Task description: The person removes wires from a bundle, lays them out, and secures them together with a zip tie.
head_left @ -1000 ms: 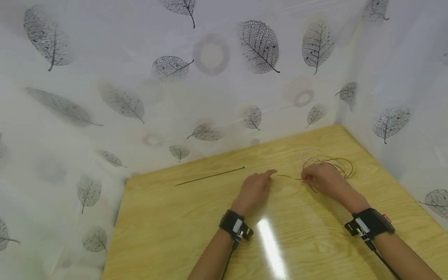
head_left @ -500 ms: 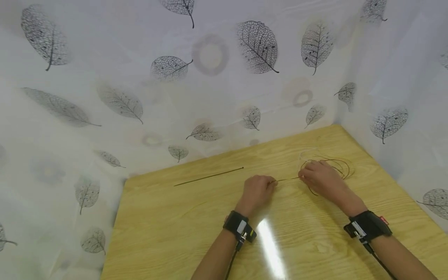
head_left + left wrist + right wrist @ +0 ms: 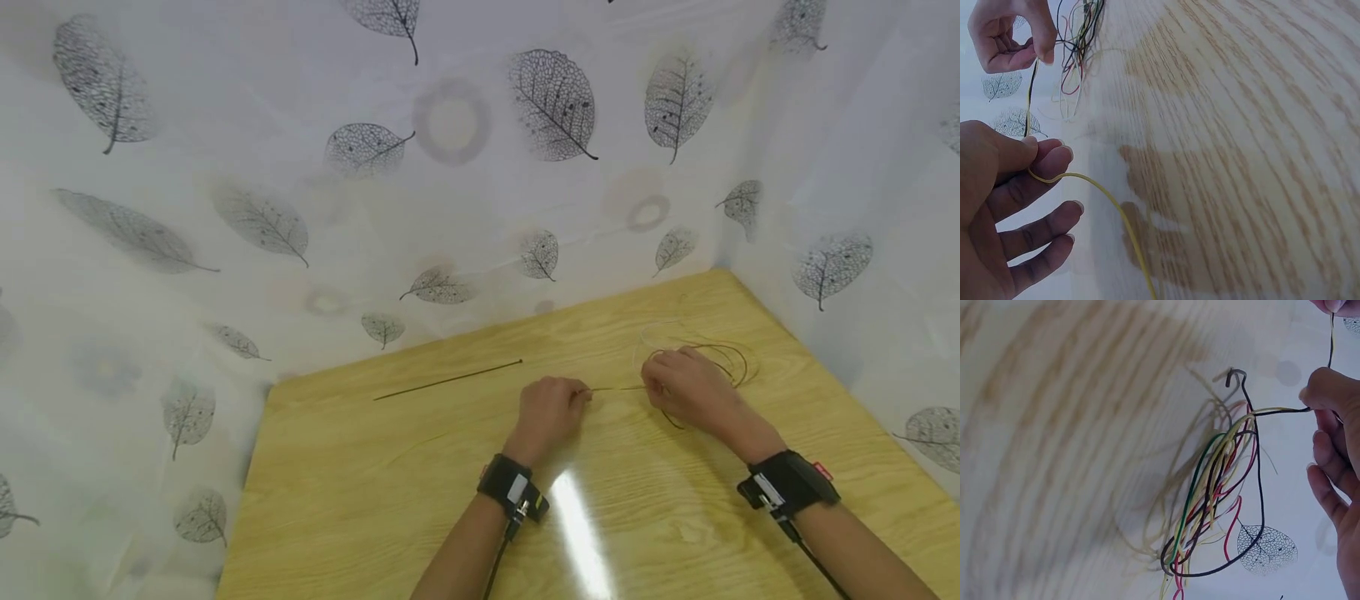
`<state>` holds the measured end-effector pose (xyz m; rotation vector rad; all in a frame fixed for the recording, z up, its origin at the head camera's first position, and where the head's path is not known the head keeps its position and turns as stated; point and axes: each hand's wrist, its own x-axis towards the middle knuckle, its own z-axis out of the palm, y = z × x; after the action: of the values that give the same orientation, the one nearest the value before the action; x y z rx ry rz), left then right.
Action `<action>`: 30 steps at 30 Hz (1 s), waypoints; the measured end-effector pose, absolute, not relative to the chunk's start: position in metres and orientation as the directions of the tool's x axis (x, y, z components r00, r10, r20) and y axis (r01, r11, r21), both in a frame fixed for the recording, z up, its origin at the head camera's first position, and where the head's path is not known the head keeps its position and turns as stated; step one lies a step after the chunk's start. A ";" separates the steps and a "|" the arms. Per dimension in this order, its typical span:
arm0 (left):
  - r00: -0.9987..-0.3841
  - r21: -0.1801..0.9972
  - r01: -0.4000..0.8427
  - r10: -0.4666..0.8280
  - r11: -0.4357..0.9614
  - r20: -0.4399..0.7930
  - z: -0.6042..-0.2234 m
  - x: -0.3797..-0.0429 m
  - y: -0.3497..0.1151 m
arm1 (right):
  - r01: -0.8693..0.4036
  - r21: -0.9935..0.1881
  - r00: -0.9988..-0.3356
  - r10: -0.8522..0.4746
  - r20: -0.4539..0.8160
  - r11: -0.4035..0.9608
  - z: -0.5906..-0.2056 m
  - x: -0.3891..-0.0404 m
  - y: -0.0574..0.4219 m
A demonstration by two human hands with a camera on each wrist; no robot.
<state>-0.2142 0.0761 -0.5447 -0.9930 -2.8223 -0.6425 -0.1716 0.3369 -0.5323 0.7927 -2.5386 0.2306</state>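
Observation:
Thumb and index finger of my left hand (image 3: pixel 551 412) pinch a thin yellow and black wire pair (image 3: pixel 1030 103). From those fingers a loose yellow wire (image 3: pixel 1113 201) curves away, in the left wrist view. A short way to the right, my right hand (image 3: pixel 693 396) pinches the same pair, leaving a nearly straight stretch between the hands. Beyond the right hand the pair runs into a loose bundle of coloured wires (image 3: pixel 1210 481), with black, yellow, red, green and white strands. In the head view the right hand hides part of that bundle.
Left of the hands, a thin dark strip (image 3: pixel 450 380) with a small knob at its right end lies on the wood-grain table (image 3: pixel 360 492). Leaf-patterned sheeting (image 3: pixel 450 200) rises behind the table and along its right edge.
My left hand, earlier apart from the wire end with its index finger stretched out, has taken hold of the wires. The right hand has stayed almost in place.

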 end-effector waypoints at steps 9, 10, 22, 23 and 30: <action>-0.786 0.365 0.615 0.575 0.698 0.225 -0.549 -0.214 0.073 | -0.568 0.087 -0.718 -0.544 0.435 0.819 -0.533 -0.173 0.334; -0.788 0.367 0.614 0.572 0.699 0.229 -0.549 -0.214 0.073 | -0.567 0.074 -0.724 -0.540 0.430 0.820 -0.532 -0.173 0.333; -0.795 0.365 0.606 0.554 0.706 0.247 -0.549 -0.217 0.072 | -0.601 -0.103 -0.750 -0.515 0.415 0.793 -0.517 -0.175 0.335; -0.790 0.362 0.612 0.558 0.703 0.253 -0.549 -0.217 0.072 | -0.597 -0.111 -0.754 -0.509 0.415 0.794 -0.515 -0.175 0.334; -0.756 0.309 0.654 0.591 0.690 0.280 -0.550 -0.220 0.077 | -0.600 -0.084 -0.733 -0.505 0.456 0.795 -0.501 -0.174 0.327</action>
<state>-0.2196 0.0766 -0.5497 -1.0174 -2.7407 -0.5936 -0.1742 0.3267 -0.5011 0.8318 -2.5686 0.3149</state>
